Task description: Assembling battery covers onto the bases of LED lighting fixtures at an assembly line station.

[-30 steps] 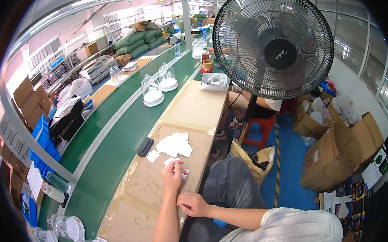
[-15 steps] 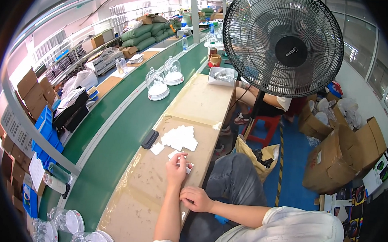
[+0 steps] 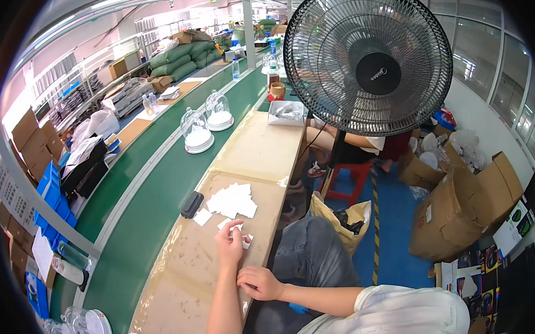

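Observation:
On the brown-covered tabletop, my left hand is closed, with curled fingers and fingertips at a small white card. Part of that card is hidden by the fingers. Just beyond lies a loose pile of white cards, and a single white card sits apart to its left. My right hand rests by the table's near edge against my left forearm, its fingers bent inward with nothing visible in them. A dark grey oblong block stands at the table's left edge.
A black fan towers at the far right. Left of the table runs a green conveyor bearing glass domes on white bases. An open white box is at the table's far end. Cardboard cartons stand on the blue floor, right.
The whole view has shifted, so the scene sits slightly left and lower. Both hands keep nearly the same pose and place on the table; the cards look unmoved.

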A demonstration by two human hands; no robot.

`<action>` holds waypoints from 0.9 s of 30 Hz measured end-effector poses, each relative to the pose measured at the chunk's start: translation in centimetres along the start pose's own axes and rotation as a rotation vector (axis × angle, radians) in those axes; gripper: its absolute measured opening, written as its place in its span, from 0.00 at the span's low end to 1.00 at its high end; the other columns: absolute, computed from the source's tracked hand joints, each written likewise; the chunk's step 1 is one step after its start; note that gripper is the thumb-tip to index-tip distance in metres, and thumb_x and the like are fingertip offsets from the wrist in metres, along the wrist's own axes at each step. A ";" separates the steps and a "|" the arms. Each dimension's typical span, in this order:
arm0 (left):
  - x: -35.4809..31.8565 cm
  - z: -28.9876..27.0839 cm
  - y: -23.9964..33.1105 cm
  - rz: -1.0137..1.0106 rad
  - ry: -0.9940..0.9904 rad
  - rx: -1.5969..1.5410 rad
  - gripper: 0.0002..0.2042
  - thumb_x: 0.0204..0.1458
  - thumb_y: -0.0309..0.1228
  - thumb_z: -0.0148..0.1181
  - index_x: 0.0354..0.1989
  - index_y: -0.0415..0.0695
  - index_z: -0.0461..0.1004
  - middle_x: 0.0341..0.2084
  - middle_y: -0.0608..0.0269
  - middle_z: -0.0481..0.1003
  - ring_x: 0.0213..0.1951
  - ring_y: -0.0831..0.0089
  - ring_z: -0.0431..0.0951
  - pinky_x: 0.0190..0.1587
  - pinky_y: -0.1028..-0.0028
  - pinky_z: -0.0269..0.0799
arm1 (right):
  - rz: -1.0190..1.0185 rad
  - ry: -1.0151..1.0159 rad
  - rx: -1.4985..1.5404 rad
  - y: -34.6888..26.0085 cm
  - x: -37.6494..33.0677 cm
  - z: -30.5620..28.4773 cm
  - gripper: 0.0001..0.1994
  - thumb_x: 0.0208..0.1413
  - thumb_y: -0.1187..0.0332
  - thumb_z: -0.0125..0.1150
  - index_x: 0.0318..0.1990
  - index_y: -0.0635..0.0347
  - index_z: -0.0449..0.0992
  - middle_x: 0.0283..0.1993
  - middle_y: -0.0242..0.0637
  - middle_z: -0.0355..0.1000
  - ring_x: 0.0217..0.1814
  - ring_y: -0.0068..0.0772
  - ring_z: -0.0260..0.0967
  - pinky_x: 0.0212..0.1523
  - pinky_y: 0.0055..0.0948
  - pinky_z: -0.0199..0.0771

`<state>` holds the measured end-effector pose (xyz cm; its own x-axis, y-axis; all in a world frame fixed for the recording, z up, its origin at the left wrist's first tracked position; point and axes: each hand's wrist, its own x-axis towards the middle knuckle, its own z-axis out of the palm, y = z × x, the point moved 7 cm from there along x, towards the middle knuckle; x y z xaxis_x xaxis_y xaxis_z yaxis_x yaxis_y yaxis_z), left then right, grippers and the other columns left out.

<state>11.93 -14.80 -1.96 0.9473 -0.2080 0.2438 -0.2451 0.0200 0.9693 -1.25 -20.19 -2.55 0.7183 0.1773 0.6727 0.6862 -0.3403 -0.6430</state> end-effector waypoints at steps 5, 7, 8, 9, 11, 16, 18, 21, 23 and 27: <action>0.1 -0.3 -0.2 0.027 0.009 0.003 0.12 0.57 0.21 0.46 0.43 0.37 0.76 0.18 0.60 0.77 0.21 0.78 0.78 0.24 0.78 0.69 | -0.013 0.010 0.006 -0.2 0.1 0.0 0.03 0.50 0.77 0.59 0.33 0.61 0.75 0.36 0.40 0.74 0.39 0.43 0.73 0.40 0.35 0.74; 0.1 -0.3 -0.4 0.031 0.012 -0.022 0.12 0.56 0.21 0.46 0.43 0.37 0.77 0.17 0.60 0.77 0.21 0.78 0.78 0.24 0.78 0.69 | -0.009 0.008 0.006 -0.2 0.1 0.0 0.02 0.50 0.77 0.59 0.33 0.62 0.75 0.36 0.40 0.73 0.39 0.44 0.73 0.40 0.35 0.75; 0.1 -0.3 -0.5 0.033 0.010 -0.022 0.12 0.56 0.21 0.46 0.43 0.37 0.77 0.17 0.60 0.77 0.21 0.78 0.78 0.24 0.78 0.69 | -0.015 0.009 0.003 -0.3 0.2 0.0 0.02 0.50 0.77 0.59 0.33 0.61 0.75 0.36 0.40 0.73 0.39 0.44 0.73 0.40 0.35 0.74; 0.0 -0.3 -0.2 0.044 0.022 -0.022 0.12 0.56 0.22 0.46 0.43 0.37 0.77 0.17 0.60 0.77 0.21 0.78 0.77 0.24 0.79 0.69 | -0.020 0.009 0.000 -0.3 0.1 0.0 0.02 0.51 0.77 0.59 0.32 0.61 0.75 0.35 0.40 0.73 0.39 0.43 0.73 0.41 0.35 0.74; 0.0 -0.3 -0.2 0.056 0.033 -0.022 0.12 0.56 0.22 0.46 0.43 0.36 0.77 0.17 0.60 0.77 0.20 0.78 0.77 0.24 0.79 0.70 | -0.019 0.007 -0.006 -0.2 0.1 -0.1 0.02 0.51 0.77 0.59 0.32 0.61 0.75 0.35 0.40 0.73 0.39 0.43 0.73 0.41 0.35 0.74; 0.1 -0.6 -0.2 0.104 0.041 -0.048 0.13 0.55 0.21 0.45 0.43 0.35 0.76 0.17 0.61 0.77 0.21 0.79 0.77 0.25 0.79 0.71 | -0.024 0.001 0.002 -0.2 0.2 0.1 0.02 0.51 0.77 0.59 0.32 0.62 0.75 0.36 0.40 0.74 0.39 0.43 0.73 0.41 0.35 0.74; 0.1 -0.6 -0.2 0.104 0.038 -0.050 0.13 0.55 0.21 0.45 0.44 0.35 0.76 0.17 0.61 0.77 0.21 0.78 0.77 0.25 0.79 0.71 | -0.018 0.000 0.000 -0.2 0.1 0.1 0.02 0.51 0.77 0.59 0.33 0.62 0.75 0.35 0.40 0.74 0.39 0.43 0.73 0.41 0.35 0.74; 0.0 -0.5 0.2 0.108 0.038 -0.066 0.13 0.55 0.21 0.45 0.44 0.34 0.75 0.16 0.60 0.76 0.21 0.78 0.77 0.25 0.79 0.71 | -0.037 -0.004 -0.002 -0.1 0.0 0.0 0.04 0.51 0.77 0.58 0.34 0.61 0.75 0.37 0.39 0.74 0.40 0.42 0.73 0.40 0.35 0.73; 0.0 -0.4 0.3 0.111 0.038 -0.080 0.13 0.55 0.21 0.45 0.44 0.34 0.75 0.16 0.60 0.76 0.21 0.78 0.76 0.25 0.79 0.71 | -0.029 -0.011 0.008 0.2 -0.1 0.0 0.04 0.51 0.77 0.58 0.34 0.62 0.75 0.37 0.39 0.74 0.40 0.42 0.72 0.40 0.35 0.73; -0.1 -0.7 0.1 0.113 0.043 -0.075 0.13 0.55 0.21 0.45 0.44 0.33 0.75 0.16 0.61 0.76 0.21 0.77 0.76 0.26 0.79 0.70 | -0.037 -0.019 0.034 0.0 -0.1 0.1 0.04 0.51 0.78 0.58 0.34 0.62 0.75 0.38 0.39 0.73 0.40 0.43 0.72 0.40 0.35 0.73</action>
<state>12.00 -14.12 -1.84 0.9229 -0.1579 0.3511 -0.3361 0.1143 0.9349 -1.30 -20.16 -2.64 0.6944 0.2064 0.6893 0.7154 -0.3013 -0.6304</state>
